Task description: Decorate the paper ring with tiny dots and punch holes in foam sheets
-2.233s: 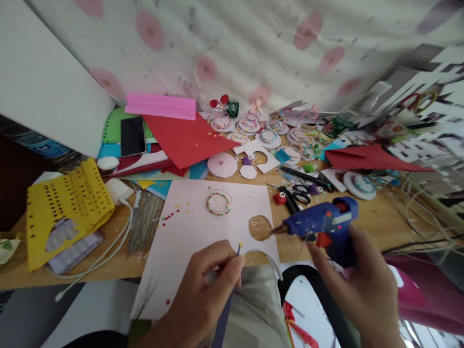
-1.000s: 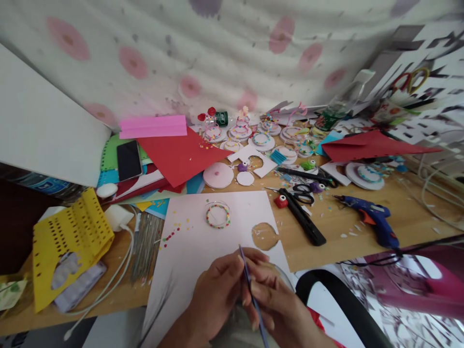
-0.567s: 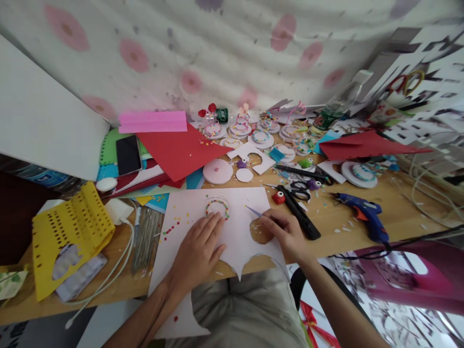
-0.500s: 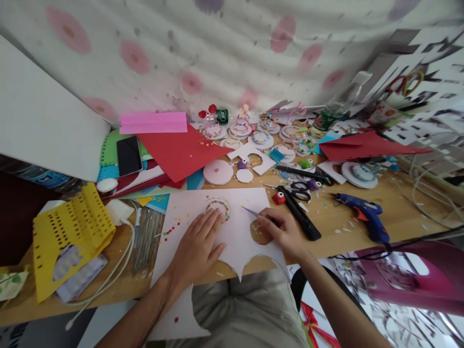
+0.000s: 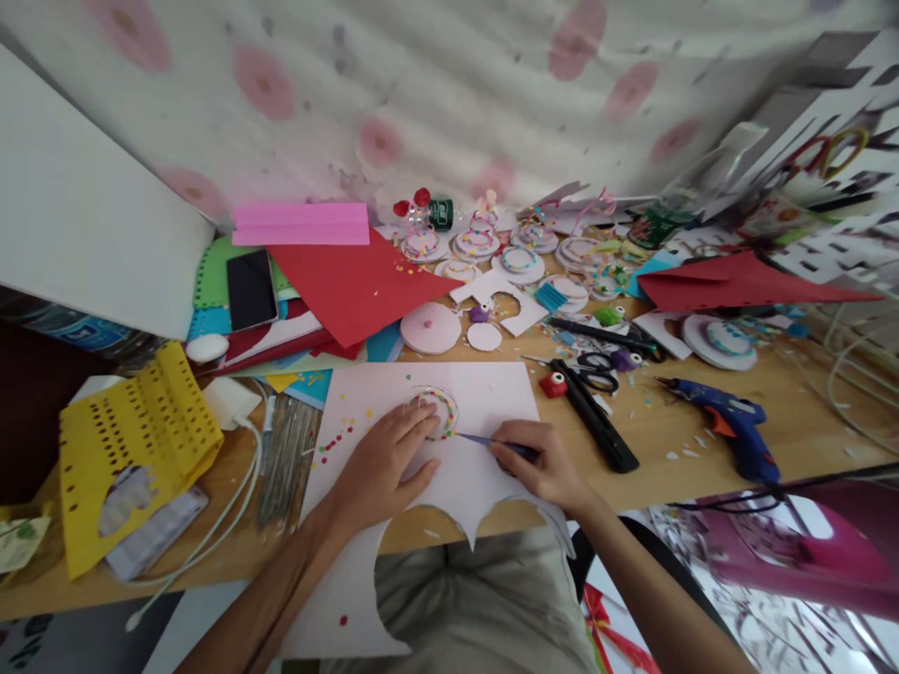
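Note:
My left hand (image 5: 383,461) lies flat on a sheet of white paper (image 5: 492,398), fingers stretched out, with its fingertips over the left edge of a round, clear-looking piece ringed with tiny coloured dots (image 5: 448,412). From the right, my right hand (image 5: 544,461) grips slim pointed tweezers (image 5: 481,440). Their tip reaches the lower right edge of the dotted ring; whether a dot sits between the points is too small to tell. Small red and yellow paper bits (image 5: 339,438) are scattered on the sheet left of the ring. Rounded cutouts notch the sheet's near edge.
A black bar-shaped tool (image 5: 596,421), a red paper punch (image 5: 553,384), black scissors (image 5: 596,372) and a blue glue gun (image 5: 727,417) lie to the right. Decorated white discs (image 5: 520,264) crowd the back. Punched yellow paper (image 5: 140,440) and a white cable (image 5: 235,505) sit left.
The tweezers in my right hand have moved left and down, from bare paper to the ring's edge. My left hand stays on the sheet. The camera view has shifted slightly.

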`<state>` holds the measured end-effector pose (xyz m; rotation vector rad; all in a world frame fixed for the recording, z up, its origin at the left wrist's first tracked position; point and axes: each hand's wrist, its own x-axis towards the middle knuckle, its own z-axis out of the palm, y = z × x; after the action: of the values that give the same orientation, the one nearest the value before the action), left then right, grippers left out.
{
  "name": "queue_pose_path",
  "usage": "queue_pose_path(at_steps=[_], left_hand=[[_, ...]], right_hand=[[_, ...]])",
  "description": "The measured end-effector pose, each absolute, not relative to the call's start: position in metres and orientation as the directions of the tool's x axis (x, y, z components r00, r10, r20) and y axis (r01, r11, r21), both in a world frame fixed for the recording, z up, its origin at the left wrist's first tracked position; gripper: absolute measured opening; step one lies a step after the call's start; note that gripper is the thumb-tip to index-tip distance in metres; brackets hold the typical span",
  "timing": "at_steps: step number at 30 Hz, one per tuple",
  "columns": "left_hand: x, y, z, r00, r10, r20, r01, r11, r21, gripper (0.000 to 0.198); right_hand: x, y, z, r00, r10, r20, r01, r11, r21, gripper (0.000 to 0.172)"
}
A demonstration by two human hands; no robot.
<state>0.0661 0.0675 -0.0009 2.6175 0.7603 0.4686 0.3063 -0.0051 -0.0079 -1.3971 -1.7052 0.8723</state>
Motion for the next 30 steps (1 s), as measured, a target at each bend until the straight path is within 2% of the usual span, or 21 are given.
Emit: queue_pose_path(at_steps=[13, 30], left_hand=[[0.0674, 0.0677, 0.0025, 0.797, 0.571, 0.196, 0.448, -0.777, 0.442, 0.048], [0.0672, 0.0670, 0.0013, 0.793, 0.574, 0.203, 0.448, -0.777, 0.442, 0.052]], right_hand=[[0.3050, -0.0047, -0.0124, -0.087, 0.987, 0.133, 0.579, 0.158, -0.800, 0.026], [0.3044, -0.0050, -0.0139, -0.113, 0.982, 0.148, 0.599, 0.186, -0.779, 0.025]])
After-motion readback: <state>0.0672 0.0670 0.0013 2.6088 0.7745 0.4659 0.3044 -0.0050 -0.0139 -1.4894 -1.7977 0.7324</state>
